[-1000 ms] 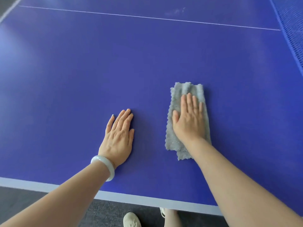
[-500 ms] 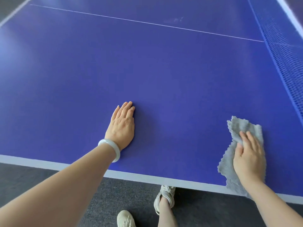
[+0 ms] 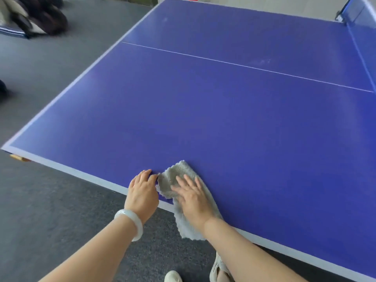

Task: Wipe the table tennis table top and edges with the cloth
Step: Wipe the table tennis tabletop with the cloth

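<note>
A blue table tennis table (image 3: 223,110) with a white border fills most of the view. A grey cloth (image 3: 175,180) lies at its near edge, one end hanging over the border. My right hand (image 3: 193,198) presses flat on the cloth with straight fingers. My left hand (image 3: 143,190), with a pale bangle on its wrist, rests on the table edge just left of the cloth, fingers bent with the tips on the blue top beside the cloth's corner.
The net (image 3: 362,23) stands at the far right. Grey carpet (image 3: 50,200) surrounds the table. Dark bags or cushions (image 3: 34,17) lie on the floor at the far left. My shoes (image 3: 217,269) are under the near edge.
The cloth and my right hand have slid left along the near edge, up beside my left hand. My left hand has drawn back to the border. The view has swung left, showing the table's left corner.
</note>
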A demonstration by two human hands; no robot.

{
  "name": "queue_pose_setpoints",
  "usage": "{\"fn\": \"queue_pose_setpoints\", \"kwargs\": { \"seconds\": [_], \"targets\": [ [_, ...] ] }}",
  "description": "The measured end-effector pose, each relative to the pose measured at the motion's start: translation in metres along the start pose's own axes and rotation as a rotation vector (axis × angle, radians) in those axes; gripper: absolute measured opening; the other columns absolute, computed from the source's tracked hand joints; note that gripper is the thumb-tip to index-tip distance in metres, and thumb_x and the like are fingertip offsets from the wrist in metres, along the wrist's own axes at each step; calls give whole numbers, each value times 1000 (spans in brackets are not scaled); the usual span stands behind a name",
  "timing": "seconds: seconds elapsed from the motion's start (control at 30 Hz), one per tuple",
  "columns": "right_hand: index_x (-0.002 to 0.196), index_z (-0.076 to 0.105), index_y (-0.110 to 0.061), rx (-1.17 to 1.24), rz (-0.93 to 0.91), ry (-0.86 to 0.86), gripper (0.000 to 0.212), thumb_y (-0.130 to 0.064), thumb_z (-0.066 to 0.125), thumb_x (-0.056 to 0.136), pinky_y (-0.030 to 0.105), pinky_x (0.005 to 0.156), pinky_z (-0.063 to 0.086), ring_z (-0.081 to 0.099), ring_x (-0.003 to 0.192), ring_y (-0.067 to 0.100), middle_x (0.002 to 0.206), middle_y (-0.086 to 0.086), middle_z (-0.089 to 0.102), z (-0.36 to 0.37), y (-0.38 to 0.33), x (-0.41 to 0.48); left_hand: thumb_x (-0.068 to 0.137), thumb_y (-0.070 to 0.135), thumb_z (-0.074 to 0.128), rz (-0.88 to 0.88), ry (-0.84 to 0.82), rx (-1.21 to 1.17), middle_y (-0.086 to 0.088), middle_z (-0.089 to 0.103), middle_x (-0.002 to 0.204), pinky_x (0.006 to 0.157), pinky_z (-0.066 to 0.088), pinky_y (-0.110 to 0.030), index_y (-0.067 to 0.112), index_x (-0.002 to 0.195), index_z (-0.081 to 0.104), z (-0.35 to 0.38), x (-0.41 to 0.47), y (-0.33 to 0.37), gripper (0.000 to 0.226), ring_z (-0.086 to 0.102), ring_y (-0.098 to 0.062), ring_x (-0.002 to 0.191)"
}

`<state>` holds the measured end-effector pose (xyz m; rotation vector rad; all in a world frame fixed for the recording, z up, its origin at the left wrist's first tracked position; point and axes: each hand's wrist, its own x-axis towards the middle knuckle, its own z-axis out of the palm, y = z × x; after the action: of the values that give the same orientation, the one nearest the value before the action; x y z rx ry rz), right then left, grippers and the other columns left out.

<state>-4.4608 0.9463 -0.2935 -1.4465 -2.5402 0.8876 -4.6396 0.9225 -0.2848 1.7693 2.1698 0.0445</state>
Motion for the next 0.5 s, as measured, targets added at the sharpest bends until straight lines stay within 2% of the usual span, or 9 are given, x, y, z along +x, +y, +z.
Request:
{"fn": "queue_pose_setpoints", "kwargs": {
  "seconds": [0.07, 0.13, 0.17, 0.23, 0.27, 0.33, 0.4, 0.5],
  "targets": [
    [143, 51, -33, 84, -48, -105, 39, -25, 35, 108, 31, 122, -3, 14, 152, 10, 160, -11, 31, -4, -34, 18, 96, 10, 43, -248, -22, -100, -4, 48, 140, 106, 33, -33, 14, 123, 59, -26, -6, -19, 32, 42, -26, 131],
    [139, 53, -35, 156, -66, -143, 37, -27, 37, 107, 37, 122, 4, 18, 151, 10, 158, -13, 36, -15, -68, 31, 97, 9, 41, -387, -34, -169, -10, 57, 120, 92, 43, -37, 9, 106, 61, -56, -11, -35, 21, 53, -31, 109],
    [138, 53, -35, 188, -84, -161, 36, -29, 38, 106, 40, 122, 5, 18, 151, 11, 157, -12, 37, -22, -84, 37, 99, 10, 41, -431, -38, -210, -10, 58, 110, 89, 45, -37, 6, 103, 60, -70, -14, -42, 20, 54, -32, 102],
    [138, 54, -32, 216, -128, -179, 36, -35, 37, 106, 44, 122, 7, 20, 150, 13, 157, -9, 39, -36, -112, 49, 104, 19, 39, -542, 16, -384, -4, 55, 89, 86, 44, -33, 1, 111, 59, -92, -22, -52, 28, 57, -32, 99],
    [137, 54, -31, 213, -154, -178, 36, -35, 36, 106, 43, 122, 10, 22, 150, 14, 156, -8, 40, -43, -126, 54, 106, 25, 37, -609, 49, -526, -4, 56, 87, 87, 43, -34, -1, 115, 59, -103, -27, -56, 35, 58, -34, 103],
    [133, 58, -30, 204, -221, -153, 35, -30, 35, 107, 39, 118, 22, 34, 144, 15, 149, -7, 48, -60, -153, 64, 107, 36, 33, -731, 109, -768, -16, 63, 100, 89, 44, -37, -2, 116, 60, -125, -39, -60, 48, 60, -36, 107],
    [124, 64, -31, 223, -296, -124, 34, -26, 36, 106, 37, 107, 37, 50, 128, 16, 133, -10, 61, -74, -178, 70, 106, 45, 29, -847, 206, -1003, -19, 66, 99, 87, 47, -39, 2, 106, 65, -143, -51, -61, 56, 61, -32, 92],
    [121, 62, -28, 169, -387, -136, 33, -30, 33, 107, 40, 93, 48, 57, 111, 20, 117, -4, 66, -85, -212, 78, 103, 54, 31, -936, 384, -1341, -11, 70, 87, 86, 48, -38, 12, 94, 67, -165, -78, -59, 56, 65, -27, 83]
  ]
}}
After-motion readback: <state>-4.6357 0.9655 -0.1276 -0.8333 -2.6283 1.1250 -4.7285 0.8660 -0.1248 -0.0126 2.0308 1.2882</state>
